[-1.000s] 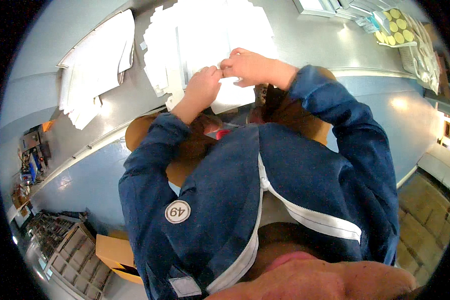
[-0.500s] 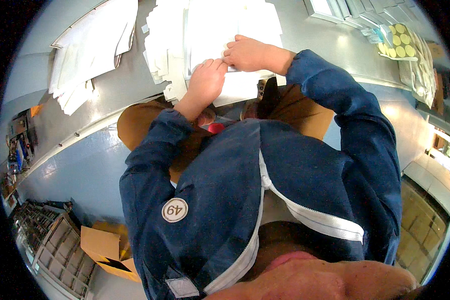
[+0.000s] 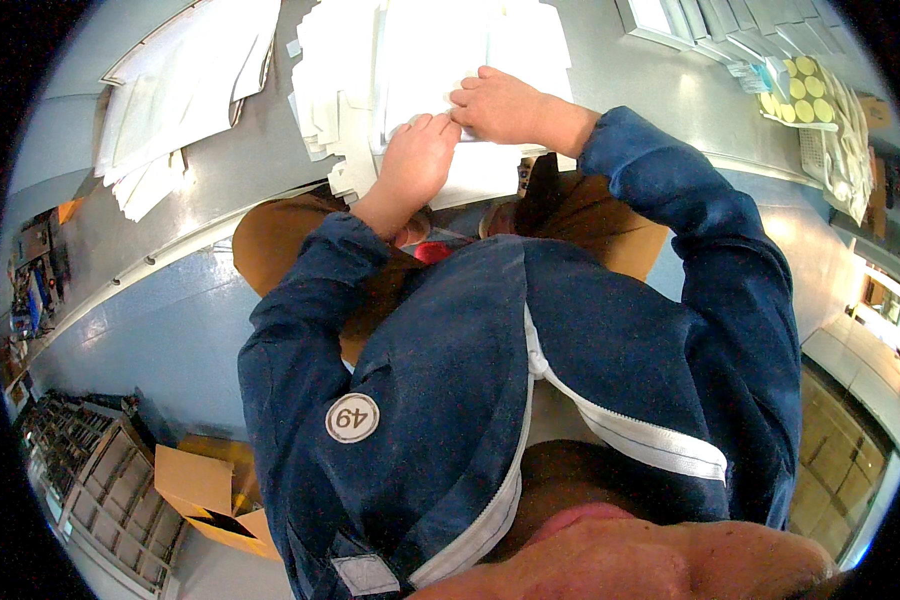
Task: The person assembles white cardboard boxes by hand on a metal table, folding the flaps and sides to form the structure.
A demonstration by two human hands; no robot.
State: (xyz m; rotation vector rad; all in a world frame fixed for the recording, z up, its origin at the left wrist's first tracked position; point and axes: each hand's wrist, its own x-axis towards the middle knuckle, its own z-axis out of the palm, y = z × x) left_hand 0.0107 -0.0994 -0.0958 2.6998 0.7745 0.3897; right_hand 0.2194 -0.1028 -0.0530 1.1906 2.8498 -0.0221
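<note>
- Nearest the camera, a dark blue jacket [image 3: 440, 330] with a white-edged zip fills the lower middle of the frame; a round pale badge [image 3: 352, 418] sits left of the zip.
- Just above it, brown trousers [image 3: 280, 240] show on both sides, the knees below the edge of the work.
- The left hand [image 3: 420, 165], upper middle of the frame, is palm down with fingers bent and close together, their tips on the white paper pile [image 3: 525, 50]; whether it pinches anything cannot be told.
- The right hand [image 3: 500, 108], just beside it and slightly higher, is half curled, its fingertips on the same pile near the left fingertips; its grip is hidden too.
- The pile lies at the top centre, glaring white, its left edge ragged with smaller pieces.
- Under it runs a grey metal counter [image 3: 610, 90].
- At the upper left, layered white sheets [image 3: 185, 85] lie on the counter, apart from the pile.
- At the upper right are pale flat boxes [image 3: 655, 20] and yellow discs [image 3: 805, 100].
- Farther off, lower left, stand an open cardboard box [image 3: 195, 485] and a rack [image 3: 120, 490].
</note>
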